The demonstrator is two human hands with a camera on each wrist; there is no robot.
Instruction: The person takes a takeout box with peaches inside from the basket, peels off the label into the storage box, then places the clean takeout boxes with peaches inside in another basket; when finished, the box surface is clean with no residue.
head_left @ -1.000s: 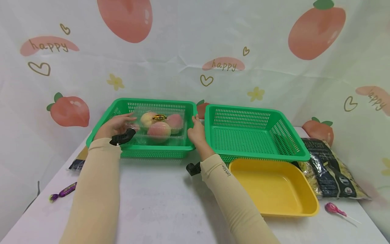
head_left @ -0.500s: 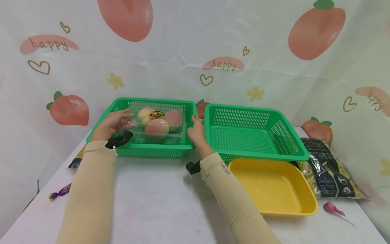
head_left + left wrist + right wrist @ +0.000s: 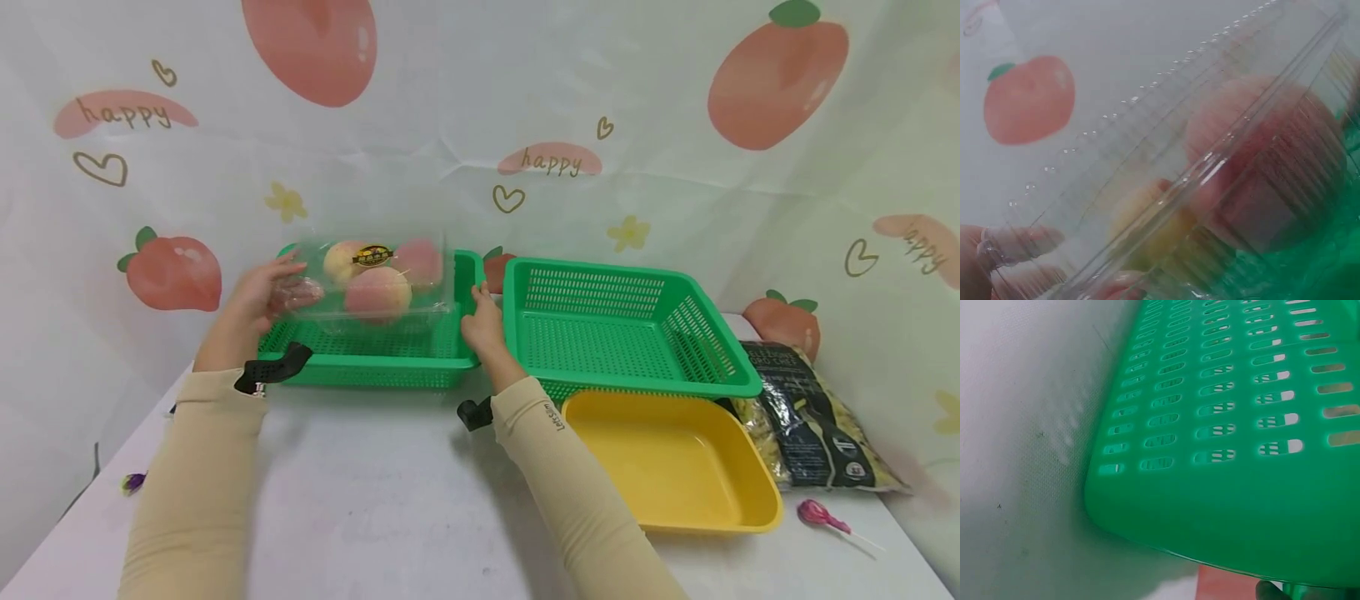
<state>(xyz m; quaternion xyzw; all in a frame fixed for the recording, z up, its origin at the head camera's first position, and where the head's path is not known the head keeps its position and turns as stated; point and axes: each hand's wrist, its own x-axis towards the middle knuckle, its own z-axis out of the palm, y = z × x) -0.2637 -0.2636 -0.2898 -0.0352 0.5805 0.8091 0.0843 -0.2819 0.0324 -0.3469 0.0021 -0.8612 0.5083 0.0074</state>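
My left hand (image 3: 251,308) grips the left end of a clear plastic clamshell box (image 3: 437,305) with a black-and-gold label. Several peaches (image 3: 378,293) show through its lid. Raised and slightly tilted, the box hangs over the left green basket (image 3: 375,364). In the left wrist view, fingers (image 3: 1029,240) show at the ridged wall of the box. My right hand (image 3: 486,329) holds the right rim of that same basket. The right wrist view shows a green slotted basket wall (image 3: 1210,506) and a dark fingertip at the bottom edge.
A second green basket (image 3: 600,342) stands to the right, with a yellow tub (image 3: 675,458) before it. Farther right lie a black-labelled food bag (image 3: 817,425) and a pink lollipop (image 3: 821,514). A purple-wrapped candy (image 3: 133,483) is partly hidden by the left sleeve.
My left hand has lifted the peach box upward and slightly left, out of the left basket. My right hand has stayed at the basket's rim.
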